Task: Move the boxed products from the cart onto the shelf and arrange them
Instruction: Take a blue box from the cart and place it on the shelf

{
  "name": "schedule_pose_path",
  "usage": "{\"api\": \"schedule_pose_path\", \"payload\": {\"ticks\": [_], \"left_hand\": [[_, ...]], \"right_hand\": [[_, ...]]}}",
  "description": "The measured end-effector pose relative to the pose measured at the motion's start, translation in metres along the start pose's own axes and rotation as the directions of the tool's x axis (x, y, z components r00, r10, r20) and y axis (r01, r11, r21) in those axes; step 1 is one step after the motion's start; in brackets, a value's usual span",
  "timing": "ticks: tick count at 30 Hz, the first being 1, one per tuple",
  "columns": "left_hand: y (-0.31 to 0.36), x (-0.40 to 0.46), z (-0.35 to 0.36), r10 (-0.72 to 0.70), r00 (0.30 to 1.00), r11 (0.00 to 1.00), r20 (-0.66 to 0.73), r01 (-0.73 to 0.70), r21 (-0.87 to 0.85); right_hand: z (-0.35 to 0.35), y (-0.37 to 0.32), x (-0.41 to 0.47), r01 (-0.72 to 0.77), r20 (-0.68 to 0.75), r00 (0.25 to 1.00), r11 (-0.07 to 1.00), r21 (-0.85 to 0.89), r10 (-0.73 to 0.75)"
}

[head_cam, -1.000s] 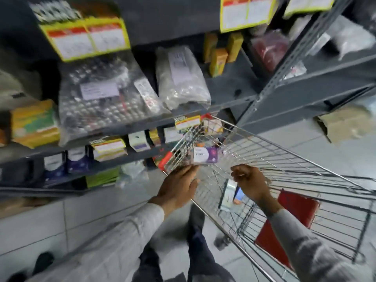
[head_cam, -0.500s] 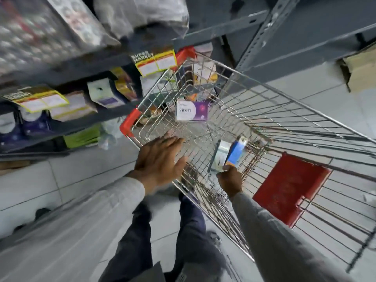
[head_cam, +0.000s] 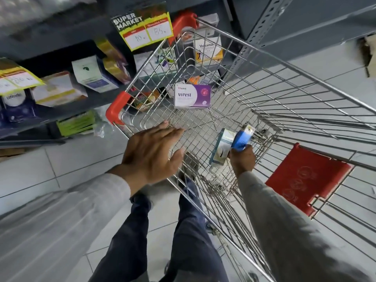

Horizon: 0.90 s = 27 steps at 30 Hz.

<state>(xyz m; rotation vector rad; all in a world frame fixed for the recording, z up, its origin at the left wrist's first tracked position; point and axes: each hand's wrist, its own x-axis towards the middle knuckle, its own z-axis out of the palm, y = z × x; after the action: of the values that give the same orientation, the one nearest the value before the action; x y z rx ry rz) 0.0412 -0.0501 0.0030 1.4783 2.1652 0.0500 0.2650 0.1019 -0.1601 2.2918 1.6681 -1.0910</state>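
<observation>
A wire shopping cart with red corner guards stands against the grey shelf. A white and purple Virest box lies at the cart's far end. My right hand is low inside the basket, shut on a blue box, with a white and teal box pressed against it on the left. My left hand rests flat on the cart's left rim, fingers spread, holding nothing. A Voltamax box shows through the cart's front wires.
The shelf holds several boxes: a white and blue one, yellow ones, dark blue ones, green packs lower down. A yellow supermarket price tag hangs above. The red child seat flap is at the right. Tiled floor lies below.
My right hand has dropped into the basket and closed on the blue box. My left hand slid along the cart rim and flattened. The view tilted downward.
</observation>
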Motion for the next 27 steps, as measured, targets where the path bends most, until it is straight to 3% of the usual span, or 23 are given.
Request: {"api": "schedule_pose_path", "payload": {"ticks": [8,12,18,22,27], "left_hand": [[-0.004,0.0,0.006,0.006,0.999,1.0,-0.048,-0.007,-0.028],[-0.001,-0.002,0.006,-0.014,0.999,0.999,-0.048,0.012,-0.041],[0.005,-0.006,0.002,-0.034,0.999,0.999,0.001,0.034,-0.032],[0.004,-0.017,-0.018,0.003,1.0,0.995,0.009,-0.002,-0.104],[-0.014,-0.063,-0.096,0.025,0.956,0.986,-0.292,-0.072,-0.153]], "right_hand": [[0.018,0.021,0.031,-0.01,-0.012,1.0,1.0,-0.006,0.01],[-0.007,0.013,0.009,0.003,-0.025,1.0,0.999,-0.047,-0.004],[-0.066,0.002,-0.043,0.263,-0.034,0.962,0.956,-0.132,-0.269],[-0.126,-0.04,-0.103,0.445,-0.037,0.889,0.881,-0.161,-0.456],[-0.207,-0.11,-0.2,0.704,-0.075,0.656,0.644,-0.3,-0.751]]}}
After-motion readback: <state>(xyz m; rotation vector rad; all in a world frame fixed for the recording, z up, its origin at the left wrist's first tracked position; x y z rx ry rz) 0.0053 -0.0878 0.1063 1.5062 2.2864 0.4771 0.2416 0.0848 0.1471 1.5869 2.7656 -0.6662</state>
